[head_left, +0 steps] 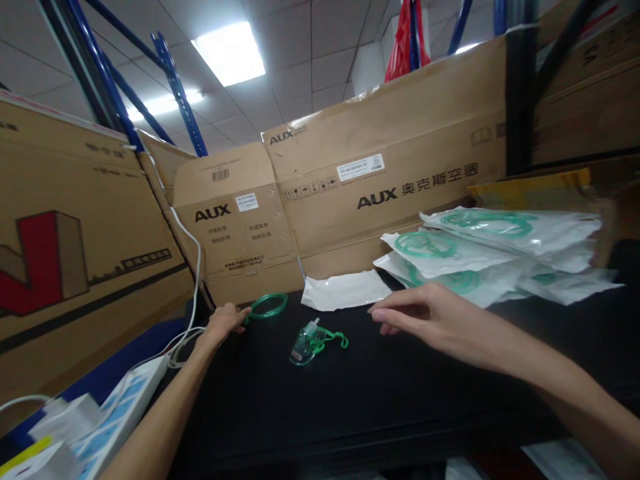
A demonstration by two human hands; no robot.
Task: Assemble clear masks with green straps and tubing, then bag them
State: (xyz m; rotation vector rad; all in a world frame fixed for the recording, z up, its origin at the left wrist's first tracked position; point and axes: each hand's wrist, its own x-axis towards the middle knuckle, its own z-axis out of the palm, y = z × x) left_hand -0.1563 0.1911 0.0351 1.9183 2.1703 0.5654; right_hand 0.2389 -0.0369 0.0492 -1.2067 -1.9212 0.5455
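Observation:
My left hand (226, 320) is closed on the edge of a green coil of tubing (269, 305) that lies at the back left of the black table (320, 400). A clear oxygen mask with a green strap (311, 341) lies on the table between my hands. My right hand (425, 315) hovers over the table with fingers stretched out towards the left, holding nothing. It is just right of a flat empty white pouch (345, 291).
A pile of sealed white pouches with green tubing inside (495, 257) lies at the back right. Large AUX cardboard boxes (380, 173) wall in the back and left. A white power strip (125, 407) and cables sit at the lower left.

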